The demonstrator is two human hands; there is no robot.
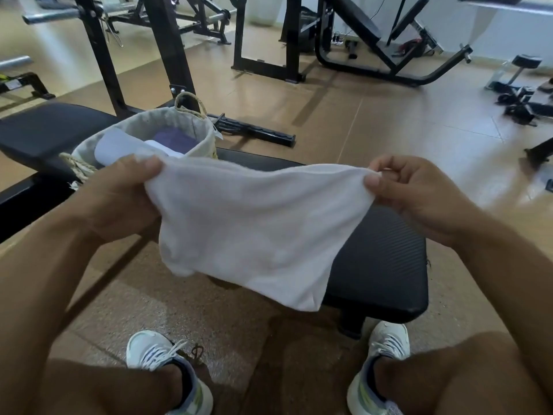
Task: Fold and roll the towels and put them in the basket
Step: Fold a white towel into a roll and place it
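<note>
While the white towel (239,232) hangs spread in the air above the near end of the black bench (386,265), it is held taut along its top edge by 2 hands. The left hand (119,199) grips one top corner with its thumb over the cloth and its fingers curled behind; the right hand (419,193) pinches the other corner between thumb and fingers. Below that edge the cloth sags, 1 lower corner drooping past the bench edge. This looks like the opening of the folding step: the towel is spread, not yet folded. The next move probably calls for bringing the 2 corners together or laying the cloth flat on the bench, edges matched, before rolling. Beyond the towel, farther along the bench on the left-hand side, stands the basket (191,124), already holding a rolled white towel (119,146) and something purple (173,139).
</note>
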